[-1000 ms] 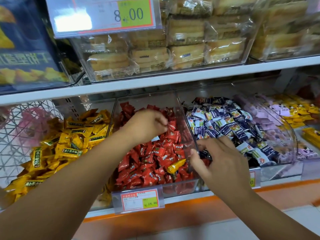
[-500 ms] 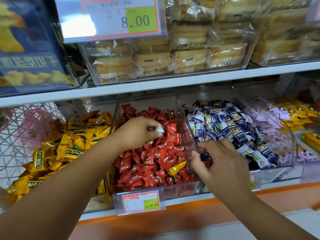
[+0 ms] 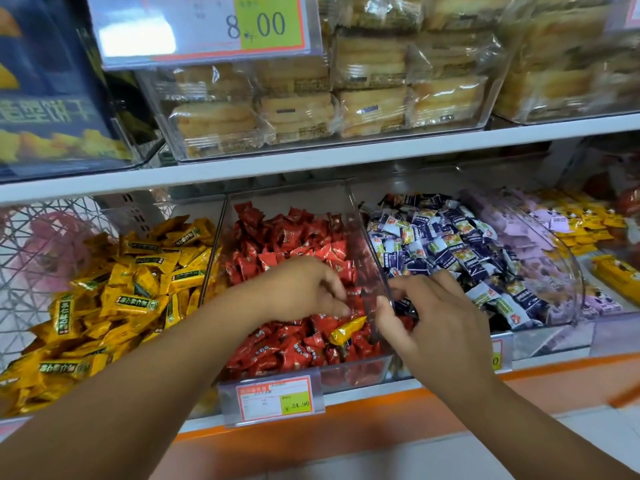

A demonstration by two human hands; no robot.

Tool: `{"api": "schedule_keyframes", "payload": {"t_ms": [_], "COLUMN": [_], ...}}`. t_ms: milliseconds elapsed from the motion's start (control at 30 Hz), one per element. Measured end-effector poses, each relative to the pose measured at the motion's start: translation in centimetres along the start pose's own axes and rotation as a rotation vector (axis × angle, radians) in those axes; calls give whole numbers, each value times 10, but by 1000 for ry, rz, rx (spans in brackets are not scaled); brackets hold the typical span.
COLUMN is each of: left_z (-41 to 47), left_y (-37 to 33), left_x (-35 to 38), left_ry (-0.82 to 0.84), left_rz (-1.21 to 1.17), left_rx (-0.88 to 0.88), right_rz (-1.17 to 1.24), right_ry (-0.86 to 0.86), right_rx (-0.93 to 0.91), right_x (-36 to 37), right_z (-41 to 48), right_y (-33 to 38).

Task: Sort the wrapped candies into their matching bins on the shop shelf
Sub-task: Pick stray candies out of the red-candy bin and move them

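Clear bins line the lower shelf. One bin holds red candies, and a single yellow candy lies among them near the front. Left of it is a bin of yellow candies; right of it is a bin of blue-and-white candies. My left hand hangs over the red candies with its fingers curled down, the tips just above the stray yellow candy; whether it holds anything is hidden. My right hand grips the clear wall between the red and blue-and-white bins, thumb on the red side.
Further right are purple candies behind a curved clear front and more yellow packets. A price tag hangs on the red bin's front. The shelf above carries boxes of wrapped pastries. A white wire basket stands at far left.
Half a second ago my left hand pinched a small white-and-blue candy above the red bin. It has since dropped lower and to the right, toward my right hand, which has stayed at the divider.
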State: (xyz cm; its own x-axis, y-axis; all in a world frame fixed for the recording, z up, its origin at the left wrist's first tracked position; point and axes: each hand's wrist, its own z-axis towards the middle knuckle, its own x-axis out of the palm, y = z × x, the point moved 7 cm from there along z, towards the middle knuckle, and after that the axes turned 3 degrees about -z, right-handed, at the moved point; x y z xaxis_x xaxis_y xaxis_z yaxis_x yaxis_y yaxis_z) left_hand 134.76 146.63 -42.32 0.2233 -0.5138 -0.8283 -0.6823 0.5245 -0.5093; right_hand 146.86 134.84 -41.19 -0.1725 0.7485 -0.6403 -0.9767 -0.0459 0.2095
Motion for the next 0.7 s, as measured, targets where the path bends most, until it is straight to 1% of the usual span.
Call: {"api": "schedule_keyframes", "payload": {"t_ms": [33,67,167,233,267,367,533,700], "left_z": [-1,1,9,11,11,6,-3,-10], "left_y": [5,6,-5,-10,-9,2,9,16], "left_x": [12,20,30,33,33,27,15,2], "left_ry": [70,85,7,-23,-30,-33,-55,-76], "left_rz": [91,177,385,420,388,184,13,-240], "left_rx": [-19,-21,46,81,80,43,44,-31], "right_rz": [-2,-4,-16,-15,-15,-10,-6,-6], "right_ry": [-1,-6,-26,-26,-27,-25,-11,-3], "right_rx": [-1,-1,-3,-5,-5,-4,0,5], "right_x": [0,0,-3,-3,-3,-2,-1,-1], "right_z": [-1,-1,-1,0,0,1,0,0], "right_y": [0,1,3,3,2,3,2,2]}}
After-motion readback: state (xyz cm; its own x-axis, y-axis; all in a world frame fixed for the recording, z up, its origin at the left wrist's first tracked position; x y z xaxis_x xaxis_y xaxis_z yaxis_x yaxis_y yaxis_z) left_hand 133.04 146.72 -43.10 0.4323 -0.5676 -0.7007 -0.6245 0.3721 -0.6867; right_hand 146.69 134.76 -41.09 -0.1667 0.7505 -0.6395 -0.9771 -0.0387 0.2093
